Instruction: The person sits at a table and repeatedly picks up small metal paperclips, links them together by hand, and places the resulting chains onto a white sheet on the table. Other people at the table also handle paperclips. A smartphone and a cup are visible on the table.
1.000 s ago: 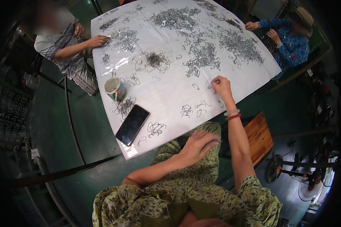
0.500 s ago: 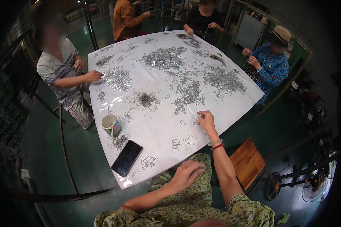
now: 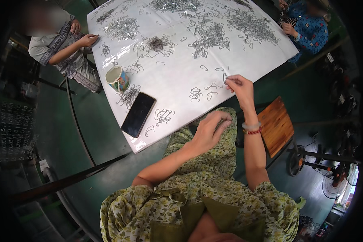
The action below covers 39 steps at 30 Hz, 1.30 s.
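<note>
At the table's near right edge, my right hand (image 3: 241, 90) pinches a bent metal wire hook (image 3: 224, 77) between thumb and fingertips. My left hand (image 3: 211, 128) hovers over my lap, fingers loosely curved with a gap to the thumb; nothing shows in it. Just beyond my right hand lie a couple of loose hooks (image 3: 204, 68). A small group of dark wire pieces (image 3: 195, 94) rests near the table edge, left of the pinched hook. Larger heaps of hooks (image 3: 210, 38) cover the far part of the white-covered table (image 3: 171, 80).
A black phone (image 3: 138, 115) and a colourful bucket (image 3: 117, 78) stand at the left, beside a dark wire pile (image 3: 129, 97). A wooden stool (image 3: 276, 127) is at my right. One person (image 3: 62, 48) sits at the left edge, another (image 3: 308, 30) at the far right.
My right hand has drawn back from the table toward me and now shows a hook in its pinch. My left hand stays over my lap. The view has tilted downward.
</note>
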Motion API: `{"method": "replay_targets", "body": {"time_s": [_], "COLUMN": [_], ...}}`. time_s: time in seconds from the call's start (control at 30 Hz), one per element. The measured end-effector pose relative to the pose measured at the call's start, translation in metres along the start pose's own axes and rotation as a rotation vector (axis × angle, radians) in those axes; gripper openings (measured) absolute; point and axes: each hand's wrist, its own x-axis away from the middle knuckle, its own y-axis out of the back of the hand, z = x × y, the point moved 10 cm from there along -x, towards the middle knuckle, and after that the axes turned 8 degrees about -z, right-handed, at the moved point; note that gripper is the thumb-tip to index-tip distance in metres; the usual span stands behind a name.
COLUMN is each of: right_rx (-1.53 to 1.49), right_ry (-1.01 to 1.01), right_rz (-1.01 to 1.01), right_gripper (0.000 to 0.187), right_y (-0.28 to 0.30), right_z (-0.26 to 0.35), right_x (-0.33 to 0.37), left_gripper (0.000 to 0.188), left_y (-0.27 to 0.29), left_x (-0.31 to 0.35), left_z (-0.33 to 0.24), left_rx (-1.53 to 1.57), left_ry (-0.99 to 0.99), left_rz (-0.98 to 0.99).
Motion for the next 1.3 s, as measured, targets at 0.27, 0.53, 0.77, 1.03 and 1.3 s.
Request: {"method": "replay_targets", "body": {"time_s": [0.27, 0.53, 0.77, 1.03, 1.3], "right_rx": [-0.093, -0.174, -0.256, -0.229, -0.26], "right_ry": [0.177, 0.259, 0.168, 0.225, 0.154], "right_rz": [-0.166, -0.197, -0.177, -0.143, -0.163], "right_gripper": [0.011, 0.034, 0.034, 0.035, 0.033], "right_y": [0.045, 0.04, 0.037, 0.039, 0.036], "right_z": [0.043, 0.064, 0.054, 0.053, 0.039], "right_x": [0.111, 0.126, 0.132, 0.122, 0.122], "left_gripper": [0.012, 0.016, 0.025, 0.015, 0.013], "left_y": [-0.007, 0.001, 0.092, 0.209, 0.13], "left_x": [-0.012, -0.007, -0.069, -0.156, -0.113], "left_z": [0.011, 0.018, 0.048, 0.177, 0.129], "left_rx": [-0.12, -0.248, -0.633, -1.202, -0.662], "left_ry": [0.055, 0.051, -0.146, -0.154, 0.08], "left_rz": [-0.003, 0.009, -0.163, -0.061, -0.026]}}
